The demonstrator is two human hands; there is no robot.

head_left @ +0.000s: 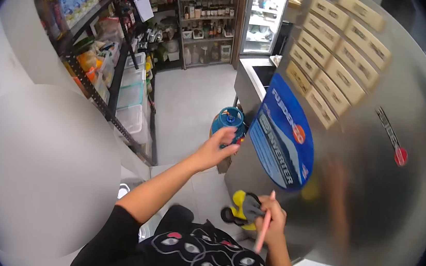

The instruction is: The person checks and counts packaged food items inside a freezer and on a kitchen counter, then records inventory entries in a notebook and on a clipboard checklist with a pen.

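Note:
My left hand (217,149) reaches forward with its thumb apart from the curved fingers and nothing in it. Below and beyond it stands a blue gas cylinder (229,118); I cannot tell whether they touch. Close to my body, my right hand (275,218) is closed around a slim pink stick (264,225) and a soft grey, yellow and black bundle (247,209) that looks like work gloves. Fingers partly hide the bundle. Just beyond the right hand rises a metal refrigerator door (371,212) bearing a blue inverter sticker (283,135).
Cream label strips (345,82) cover the upper metal door. Along the left runs a black rack (94,81) with bottles, bags and plastic bins (130,119). More shelves (207,18) and a lit glass-door fridge (262,19) stand at the back, past the grey floor (191,94).

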